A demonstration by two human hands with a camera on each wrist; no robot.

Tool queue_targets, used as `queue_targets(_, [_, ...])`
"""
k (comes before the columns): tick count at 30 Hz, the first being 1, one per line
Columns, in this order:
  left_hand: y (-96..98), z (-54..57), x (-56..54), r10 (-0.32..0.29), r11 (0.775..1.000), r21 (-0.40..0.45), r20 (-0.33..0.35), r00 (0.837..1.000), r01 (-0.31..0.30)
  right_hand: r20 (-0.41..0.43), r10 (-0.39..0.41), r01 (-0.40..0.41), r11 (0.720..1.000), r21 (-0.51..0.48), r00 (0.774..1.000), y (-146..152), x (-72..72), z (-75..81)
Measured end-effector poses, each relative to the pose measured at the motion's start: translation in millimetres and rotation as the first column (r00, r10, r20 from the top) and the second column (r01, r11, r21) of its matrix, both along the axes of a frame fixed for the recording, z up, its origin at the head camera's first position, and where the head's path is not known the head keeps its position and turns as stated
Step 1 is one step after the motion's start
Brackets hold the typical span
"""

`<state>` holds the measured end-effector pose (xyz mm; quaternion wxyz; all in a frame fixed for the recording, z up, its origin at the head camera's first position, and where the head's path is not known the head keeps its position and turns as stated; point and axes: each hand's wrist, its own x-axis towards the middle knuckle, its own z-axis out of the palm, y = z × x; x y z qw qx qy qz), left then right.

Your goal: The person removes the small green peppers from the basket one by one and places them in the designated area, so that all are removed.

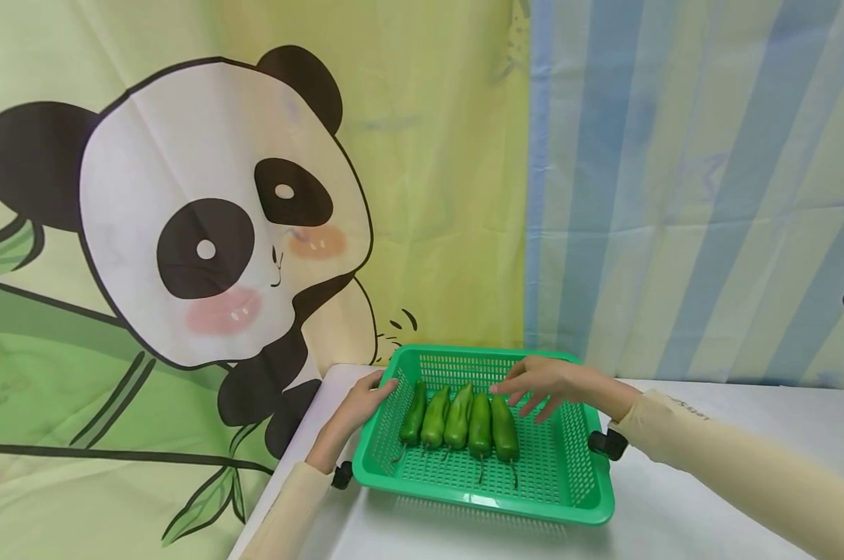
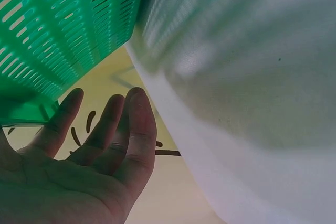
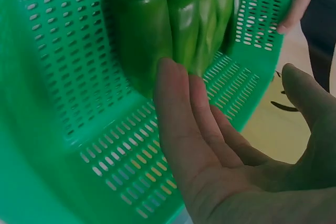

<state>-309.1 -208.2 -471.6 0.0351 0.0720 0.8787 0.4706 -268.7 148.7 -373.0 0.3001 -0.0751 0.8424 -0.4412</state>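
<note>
Several long green peppers lie side by side in a row, stems toward the near side, in a green plastic basket. My left hand holds the basket's left rim. Its thumb lies over the rim, and its fingers extend outside the slotted wall. Over the inside of the basket hovers my right hand, thumb spread away from loosely extended fingers. The right fingertips are close to the far end of the rightmost pepper, overlapping it in the right wrist view. Nothing is held in the right hand.
The basket stands on a white-covered table. Behind it hangs a curtain with a panda print on the left and blue stripes on the right. A black wrist-worn device sits by the basket's right rim.
</note>
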Motion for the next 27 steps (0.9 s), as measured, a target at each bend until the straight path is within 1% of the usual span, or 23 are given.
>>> queue_targets(6, [-0.3,-0.5,-1.8,-0.01,1.0,0.019,0.01,1.0,0.01,-0.045,0.0,0.005,0.996,0.09,0.999,-11.3,-3.6,-12.5])
queue_targets(10, [-0.7,-0.7,-2.1,-0.015,1.0,0.021,0.012,1.0,0.014,-0.063,0.009,0.002,0.985,0.174,0.998,-15.7,-7.7,-21.6])
queue_targets(15, [-0.5,-1.6,-1.8,-0.012,1.0,0.015,0.012,1.0,0.012,-0.091,0.027,0.001,0.954,0.299,0.996,-21.5,-14.3,-33.5])
queue_targets(20, [-0.4,-2.4,-1.7,-0.008,1.0,0.016,0.01,1.0,0.008,-0.104,0.014,0.03,0.911,0.411,0.994,-29.7,-20.3,-43.2])
queue_targets(23, [-0.5,-2.3,-1.8,-0.012,1.0,0.022,0.015,1.0,0.011,-0.094,-0.006,0.047,0.895,0.444,0.996,-33.6,-21.7,-46.3])
queue_targets(27, [-1.2,-1.8,-2.1,-0.015,0.999,0.036,0.021,1.0,0.014,-0.085,-0.018,0.055,0.887,0.459,0.996,-36.3,-20.4,-48.5])
